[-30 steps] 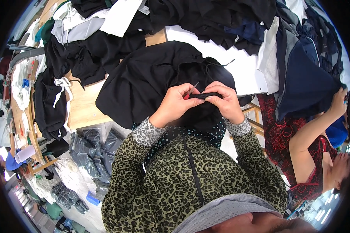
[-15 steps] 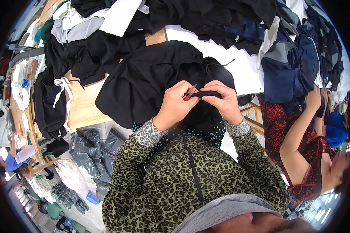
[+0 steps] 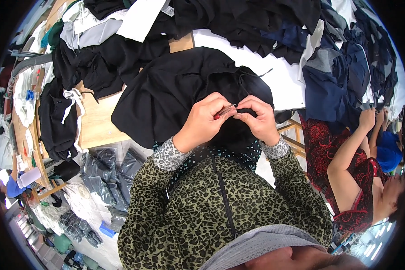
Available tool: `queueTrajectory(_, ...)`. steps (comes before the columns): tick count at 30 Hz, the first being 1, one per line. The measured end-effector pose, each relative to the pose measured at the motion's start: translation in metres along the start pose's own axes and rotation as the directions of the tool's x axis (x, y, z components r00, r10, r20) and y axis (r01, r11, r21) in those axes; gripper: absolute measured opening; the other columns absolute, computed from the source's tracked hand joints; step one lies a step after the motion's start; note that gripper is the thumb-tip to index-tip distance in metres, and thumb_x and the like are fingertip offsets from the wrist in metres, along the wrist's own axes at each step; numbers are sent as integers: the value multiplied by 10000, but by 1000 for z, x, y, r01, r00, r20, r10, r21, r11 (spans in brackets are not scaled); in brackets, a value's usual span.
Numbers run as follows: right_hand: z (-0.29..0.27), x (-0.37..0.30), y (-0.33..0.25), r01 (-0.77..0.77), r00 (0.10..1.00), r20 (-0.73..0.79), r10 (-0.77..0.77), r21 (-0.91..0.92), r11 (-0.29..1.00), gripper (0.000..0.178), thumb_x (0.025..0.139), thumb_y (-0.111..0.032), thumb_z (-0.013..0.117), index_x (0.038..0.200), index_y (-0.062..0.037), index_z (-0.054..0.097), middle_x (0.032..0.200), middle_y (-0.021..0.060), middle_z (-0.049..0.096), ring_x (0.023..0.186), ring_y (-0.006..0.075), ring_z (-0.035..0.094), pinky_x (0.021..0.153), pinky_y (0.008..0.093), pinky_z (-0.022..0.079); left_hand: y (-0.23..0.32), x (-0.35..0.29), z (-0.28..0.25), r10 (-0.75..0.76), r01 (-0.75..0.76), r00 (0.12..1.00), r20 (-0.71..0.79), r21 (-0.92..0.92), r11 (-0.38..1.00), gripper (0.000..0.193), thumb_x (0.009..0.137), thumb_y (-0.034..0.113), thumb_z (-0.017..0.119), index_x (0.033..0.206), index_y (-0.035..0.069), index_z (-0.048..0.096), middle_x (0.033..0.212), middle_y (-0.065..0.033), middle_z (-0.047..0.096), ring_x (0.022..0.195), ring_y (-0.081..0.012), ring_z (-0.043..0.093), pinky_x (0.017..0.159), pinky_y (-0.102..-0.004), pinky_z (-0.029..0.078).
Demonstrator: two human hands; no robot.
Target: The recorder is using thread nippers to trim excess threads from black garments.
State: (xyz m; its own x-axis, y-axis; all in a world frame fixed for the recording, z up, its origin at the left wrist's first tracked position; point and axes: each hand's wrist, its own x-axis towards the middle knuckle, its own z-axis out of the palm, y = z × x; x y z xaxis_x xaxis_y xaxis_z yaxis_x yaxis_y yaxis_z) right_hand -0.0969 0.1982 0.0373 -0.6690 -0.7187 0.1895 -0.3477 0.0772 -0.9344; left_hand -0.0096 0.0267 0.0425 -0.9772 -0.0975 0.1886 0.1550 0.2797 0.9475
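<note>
A pair of small thread snips (image 3: 225, 111) with a red handle is gripped in my left hand (image 3: 201, 120), its blades pointing toward the other hand. My right hand (image 3: 261, 121) pinches an edge of a black garment (image 3: 166, 92) between thumb and fingers. The fingertips of both hands meet or nearly meet above the cloth. The garment drapes over the near table edge and my lap, with a dark cord (image 3: 256, 74) on its far right part. What exactly lies between the fingertips is too small to make out.
Black clothes (image 3: 247, 18) heap up along the far side of the wooden table (image 3: 99, 121). A white sheet (image 3: 252, 60) lies beyond the garment. On the right, a person in red and black (image 3: 328, 157) handles navy clothes (image 3: 324, 90). Plastic-wrapped bundles (image 3: 105, 175) lie on the floor at left.
My left hand has turned slightly, and the snips now point more to the right, close to the right fingertips. The co-worker's hand at right has moved a little nearer the body.
</note>
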Motion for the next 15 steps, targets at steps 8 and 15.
queueTrajectory(8,0,-1,2,-22,1000,-7,22,-5,1000,159,698,-18,716,811,21,611,794,101,616,726,207,600,652,275,466,2,4,7,31,-24,998,-48,128,992,66,829,1,612,861,-7,555,807,-56,557,618,-121,533,548,-218,414)
queueTrajectory(15,-3,-3,3,-86,994,-64,90,70,994,110,734,-20,697,796,27,619,794,83,611,736,169,585,666,255,456,8,0,-8,-332,320,943,-34,-194,927,259,870,118,625,1068,-27,542,811,26,531,719,-39,471,659,-184,408)
